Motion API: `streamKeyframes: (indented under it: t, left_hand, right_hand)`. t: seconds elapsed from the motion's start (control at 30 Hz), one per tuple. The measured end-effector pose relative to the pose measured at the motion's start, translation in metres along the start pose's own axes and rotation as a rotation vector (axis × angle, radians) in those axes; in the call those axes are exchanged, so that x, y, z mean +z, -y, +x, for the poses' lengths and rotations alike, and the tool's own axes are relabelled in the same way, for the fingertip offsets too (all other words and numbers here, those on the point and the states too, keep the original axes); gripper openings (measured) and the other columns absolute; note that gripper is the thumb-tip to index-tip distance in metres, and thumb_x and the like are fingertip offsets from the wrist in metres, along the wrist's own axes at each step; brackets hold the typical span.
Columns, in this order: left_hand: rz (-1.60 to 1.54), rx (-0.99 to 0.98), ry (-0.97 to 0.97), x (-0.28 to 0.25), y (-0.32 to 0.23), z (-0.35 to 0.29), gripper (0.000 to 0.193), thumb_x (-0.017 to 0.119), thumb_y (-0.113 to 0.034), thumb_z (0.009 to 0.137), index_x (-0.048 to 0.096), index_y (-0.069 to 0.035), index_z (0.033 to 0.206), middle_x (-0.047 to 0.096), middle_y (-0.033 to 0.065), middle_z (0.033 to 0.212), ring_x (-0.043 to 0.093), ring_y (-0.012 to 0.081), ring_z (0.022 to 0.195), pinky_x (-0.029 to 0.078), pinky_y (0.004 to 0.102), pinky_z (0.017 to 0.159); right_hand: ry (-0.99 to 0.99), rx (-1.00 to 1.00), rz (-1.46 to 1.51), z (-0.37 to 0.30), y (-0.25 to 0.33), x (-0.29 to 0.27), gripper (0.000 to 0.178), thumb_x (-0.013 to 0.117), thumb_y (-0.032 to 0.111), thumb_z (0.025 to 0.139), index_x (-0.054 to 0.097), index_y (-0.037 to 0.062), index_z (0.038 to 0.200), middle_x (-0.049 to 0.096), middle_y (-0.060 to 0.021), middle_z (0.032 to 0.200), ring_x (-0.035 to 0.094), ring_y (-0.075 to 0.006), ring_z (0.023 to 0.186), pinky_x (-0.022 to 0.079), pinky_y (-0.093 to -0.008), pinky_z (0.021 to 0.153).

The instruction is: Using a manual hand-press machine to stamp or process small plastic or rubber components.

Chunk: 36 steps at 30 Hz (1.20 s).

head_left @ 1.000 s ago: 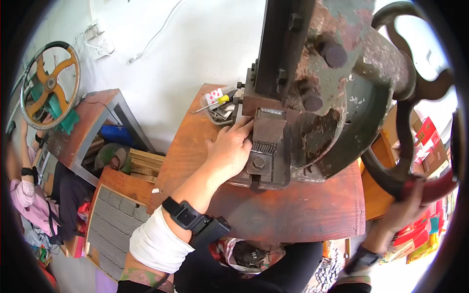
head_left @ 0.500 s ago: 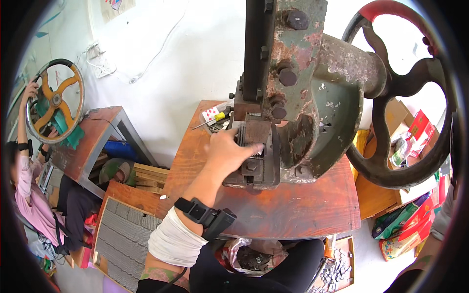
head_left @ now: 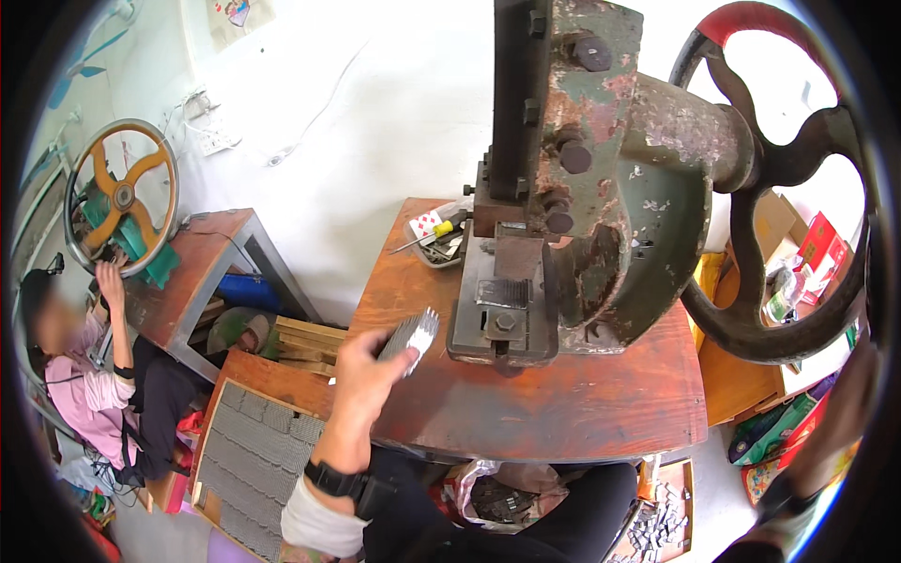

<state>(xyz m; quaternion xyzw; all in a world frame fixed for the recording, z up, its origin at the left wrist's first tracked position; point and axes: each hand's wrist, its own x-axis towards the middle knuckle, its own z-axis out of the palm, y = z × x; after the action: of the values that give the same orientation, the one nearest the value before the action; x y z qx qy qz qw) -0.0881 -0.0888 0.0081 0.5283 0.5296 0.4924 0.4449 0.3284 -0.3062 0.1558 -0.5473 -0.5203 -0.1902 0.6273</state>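
My left hand (head_left: 364,377) is closed around a stack of thin grey metal strips (head_left: 410,340) with toothed ends, held above the table left of the press. On the press bed (head_left: 504,327), a ribbed metal piece (head_left: 504,293) lies under the ram block, behind a bolted clamp. My right forearm (head_left: 831,422) rises blurred along the right edge, close to the press's large handwheel (head_left: 751,178). The right hand's fingers are lost at the dark rim of the picture.
A tub of tools with a yellow-handled screwdriver (head_left: 441,228) stands behind the press on the wooden table (head_left: 601,403). To the left lies a board of grey strips (head_left: 253,450). A bag of metal pieces (head_left: 502,497) sits below. A co-worker (head_left: 84,375) handles another wheel.
My left hand has left the press bed and moved left and nearer, carrying the strips. My right forearm shows further up the right edge. The co-worker's raised hand has dropped lower on the wheel.
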Motion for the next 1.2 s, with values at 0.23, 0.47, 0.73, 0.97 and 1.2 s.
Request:
streamKeyframes:
  t: [0.23, 0.47, 0.73, 0.97, 1.2]
  left_hand:
    - [0.591, 0.603, 0.228, 0.046, 0.041, -0.062, 0.058, 0.080, -0.011, 0.059, 0.057, 0.004, 0.111, 0.063, 0.0177, 0.098, 0.058, 0.0337, 0.089, 0.047, 0.0415, 0.082]
    - [0.449, 0.423, 0.136, 0.044, 0.049, -0.075, 0.092, 0.080, -0.008, 0.059, 0.030, 0.005, 0.135, 0.061, 0.0182, 0.102, 0.055, 0.0348, 0.094, 0.045, 0.0425, 0.086]
    - [0.627, 0.508, 0.237, 0.048, 0.032, -0.071, 0.083, 0.082, -0.018, 0.060, 0.041, 0.005, 0.129, 0.060, 0.0172, 0.103, 0.053, 0.0341, 0.094, 0.044, 0.0425, 0.083]
    - [0.646, 0.677, -0.021, 0.073, 0.041, -0.062, 0.045, 0.074, -0.037, 0.074, 0.058, -0.001, 0.098, 0.059, 0.0144, 0.077, 0.057, 0.0285, 0.072, 0.045, 0.0408, 0.063]
    - [-1.198, -0.644, 0.583, 0.031, 0.033, -0.094, 0.053, 0.047, -0.055, 0.089, 0.056, -0.004, 0.103, 0.054, 0.0085, 0.080, 0.050, 0.0192, 0.070, 0.043, 0.0314, 0.066]
  right_hand:
    - [0.841, -0.113, -0.113, -0.157, -0.008, 0.127, 0.048, 0.079, 0.015, 0.058, 0.064, 0.0089, 0.104, 0.056, -0.0126, 0.108, 0.051, -0.0332, 0.103, 0.042, -0.0435, 0.086]
    - [1.128, -0.458, -0.143, -0.183, 0.046, 0.222, 0.078, 0.074, 0.050, 0.059, 0.051, 0.0243, 0.129, 0.044, -0.0154, 0.131, 0.037, -0.0393, 0.121, 0.032, -0.0566, 0.094]
    - [1.008, -0.326, -0.239, -0.183, 0.002, 0.217, 0.072, 0.074, 0.045, 0.064, 0.053, 0.0177, 0.127, 0.048, -0.0130, 0.129, 0.043, -0.0394, 0.117, 0.038, -0.0511, 0.094]
    - [0.814, 0.040, 0.171, -0.185, -0.012, 0.199, 0.057, 0.073, 0.034, 0.072, 0.057, 0.0025, 0.117, 0.057, -0.0178, 0.116, 0.048, -0.0388, 0.111, 0.040, -0.0464, 0.096]
    - [0.833, 0.007, 0.111, -0.188, -0.017, 0.195, 0.053, 0.074, 0.032, 0.071, 0.060, 0.0019, 0.113, 0.059, -0.0178, 0.112, 0.049, -0.0380, 0.109, 0.043, -0.0445, 0.094]
